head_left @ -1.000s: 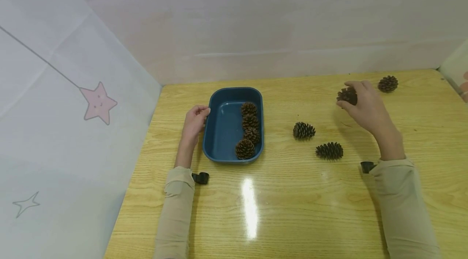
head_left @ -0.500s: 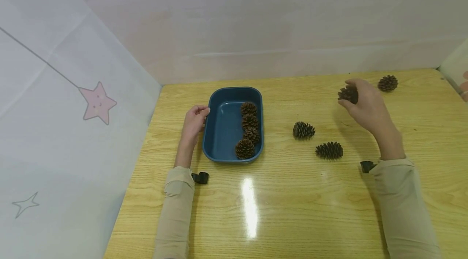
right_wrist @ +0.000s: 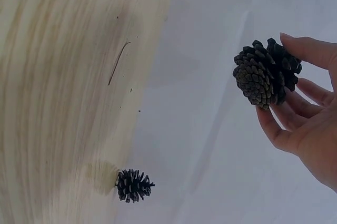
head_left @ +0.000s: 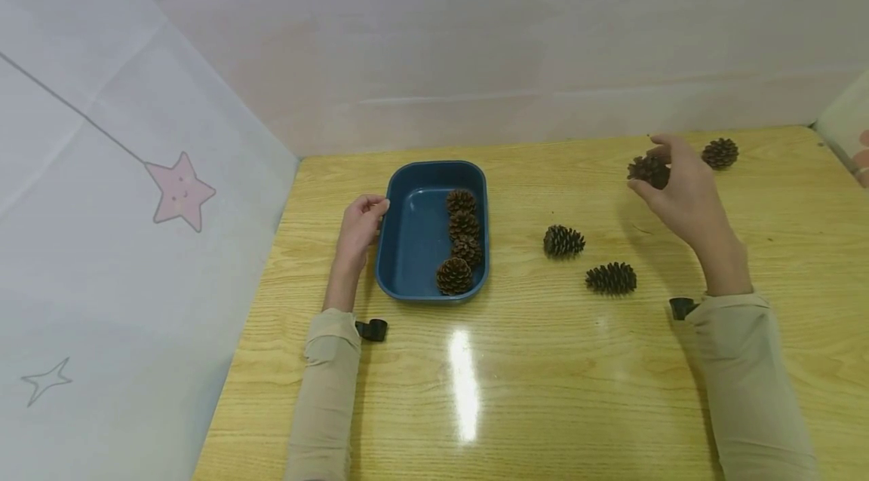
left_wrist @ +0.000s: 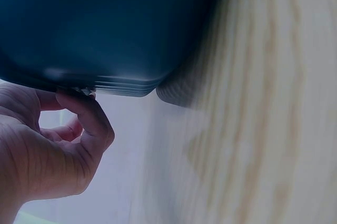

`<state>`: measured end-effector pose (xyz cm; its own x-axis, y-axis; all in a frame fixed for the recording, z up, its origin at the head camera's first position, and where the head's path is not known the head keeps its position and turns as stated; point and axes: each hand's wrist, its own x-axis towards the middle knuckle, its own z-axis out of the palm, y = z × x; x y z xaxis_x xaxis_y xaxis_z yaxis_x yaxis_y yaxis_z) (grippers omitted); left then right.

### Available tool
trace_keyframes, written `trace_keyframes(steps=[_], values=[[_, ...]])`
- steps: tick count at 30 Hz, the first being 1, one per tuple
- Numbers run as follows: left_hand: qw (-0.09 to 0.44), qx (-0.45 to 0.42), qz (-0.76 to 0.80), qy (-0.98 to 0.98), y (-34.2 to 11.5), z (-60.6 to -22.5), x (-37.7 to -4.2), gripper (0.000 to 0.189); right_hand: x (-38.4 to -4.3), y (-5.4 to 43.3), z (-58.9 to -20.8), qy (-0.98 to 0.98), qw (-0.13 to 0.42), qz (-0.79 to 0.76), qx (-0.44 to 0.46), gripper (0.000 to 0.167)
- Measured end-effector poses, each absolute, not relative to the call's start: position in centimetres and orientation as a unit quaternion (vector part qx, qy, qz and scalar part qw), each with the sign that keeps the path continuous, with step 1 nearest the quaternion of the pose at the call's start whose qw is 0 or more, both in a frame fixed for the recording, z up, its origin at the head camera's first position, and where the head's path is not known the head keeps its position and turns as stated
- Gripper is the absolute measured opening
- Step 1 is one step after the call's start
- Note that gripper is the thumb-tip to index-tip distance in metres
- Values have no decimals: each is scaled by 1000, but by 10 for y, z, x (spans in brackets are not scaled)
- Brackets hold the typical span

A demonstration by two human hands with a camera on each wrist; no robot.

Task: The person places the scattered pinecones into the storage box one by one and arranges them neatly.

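Observation:
My right hand (head_left: pixel 689 194) holds a brown pine cone (head_left: pixel 649 172) between thumb and fingers above the far right of the table. In the right wrist view, this scaly cone (right_wrist: pixel 266 74) sits at the fingertips, with its rounded base showing. At the left, my left hand (head_left: pixel 362 228) pinches the rim of a dark blue rectangular tub (head_left: pixel 414 255). The left wrist view shows thumb and finger meeting at the tub's edge (left_wrist: pixel 105 84). Several pine cones (head_left: pixel 454 277) lie in a row along the tub's right wall.
Two pine cones lie on the wooden table (head_left: pixel 536 360) right of the tub: one nearer it (head_left: pixel 563 241), another lower right (head_left: pixel 612 279). A further cone (head_left: pixel 720 154) is at the back right, behind the right hand. Pale sheets (head_left: pixel 441 51) hang behind and left.
The right hand has shifted slightly right, its upper finger raised, and the held pine cone has moved and turned a little with it. The left hand, tub and other cones stay put.

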<state>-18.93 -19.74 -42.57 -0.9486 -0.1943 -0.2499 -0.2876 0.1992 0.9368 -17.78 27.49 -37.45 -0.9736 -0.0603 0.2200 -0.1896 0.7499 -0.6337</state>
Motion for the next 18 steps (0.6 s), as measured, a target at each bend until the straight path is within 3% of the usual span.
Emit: trace_keyframes(steps=[18], values=[[36, -151, 627, 764, -197, -427, -190, 32, -182, 271, -371, -937, 87, 328, 81, 63]])
